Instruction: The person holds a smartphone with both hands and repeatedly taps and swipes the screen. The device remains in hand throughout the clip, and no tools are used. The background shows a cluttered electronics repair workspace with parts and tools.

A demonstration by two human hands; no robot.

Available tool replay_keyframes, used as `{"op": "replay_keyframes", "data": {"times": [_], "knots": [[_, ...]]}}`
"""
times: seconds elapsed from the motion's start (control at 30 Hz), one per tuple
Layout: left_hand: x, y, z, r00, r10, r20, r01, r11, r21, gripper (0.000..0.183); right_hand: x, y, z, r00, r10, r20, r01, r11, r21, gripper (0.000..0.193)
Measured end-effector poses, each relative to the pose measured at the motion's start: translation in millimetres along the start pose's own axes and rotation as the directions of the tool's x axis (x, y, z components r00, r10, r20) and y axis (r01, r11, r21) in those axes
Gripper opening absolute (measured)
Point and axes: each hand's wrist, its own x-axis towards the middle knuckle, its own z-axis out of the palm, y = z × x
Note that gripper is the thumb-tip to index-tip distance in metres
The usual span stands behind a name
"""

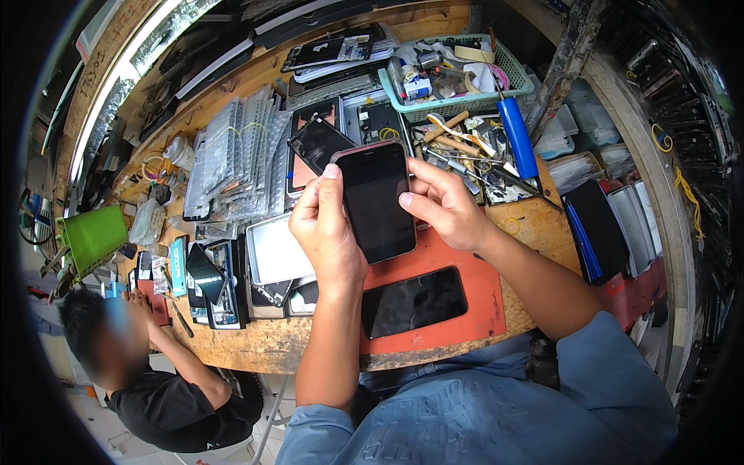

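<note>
So both sets of fingers (332, 172) are pinching 1 dark phone (377, 200) by its edges, left hand (325, 229) cradling it and right hand (447, 208) steadying the side, screen facing up above the red mat (473, 271). Another black screen (415, 301) lies there on the cluttered bench (256, 345).

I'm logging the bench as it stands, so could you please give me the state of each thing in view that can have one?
Smartphone: dark screen, held above the bench.
Left hand: gripping the smartphone's left edge.
Right hand: gripping its right edge.
Black phone screen: flat on the red mat, dark.
Green basket: upright, full of small parts.
Blue-handled tool: lying on the bench.
</note>
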Motion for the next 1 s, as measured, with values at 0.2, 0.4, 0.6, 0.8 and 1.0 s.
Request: {"op": "replay_keyframes", "data": {"times": [0.2, 0.4, 0.6, 0.8, 1.0], "knots": [[-1.8, 3.6, 7.1, 1.000, -0.014, -0.022, 0.014, 1.000, 0.003, 0.025, -1.0, -1.8, -2.5, 1.000, 0.002, -0.002, -0.002, 1.000, 0.008, 0.045], [-0.8, 1.5, 3.0, 1.000, 0.002, -0.003, -0.002, 1.000, 0.000, 0.025, -0.9, 1.3, -3.6, 1.000, 0.011, 0.006, -0.011, 1.000, -0.011, 0.047], [-0.2, 0.4, 1.0, 1.000, 0.004, -0.003, -0.004, 1.000, 0.000, 0.025, -0.1, -6.9, -0.2, 0.999, 0.025, 0.025, -0.026, 0.999, 0.036, 0.048], [-0.8, 1.4, 4.1, 1.000, -0.003, -0.017, 0.003, 1.000, -0.001, 0.024, -1.3, -7.8, -2.5, 0.999, 0.028, 0.036, -0.030, 0.998, 0.048, 0.054], [0.0, 0.1, 2.5, 1.000, -0.002, -0.010, 0.002, 1.000, 0.005, 0.025, -1.1, -2.4, -2.5, 1.000, -0.006, 0.028, 0.005, 1.000, 0.025, 0.055]]}}
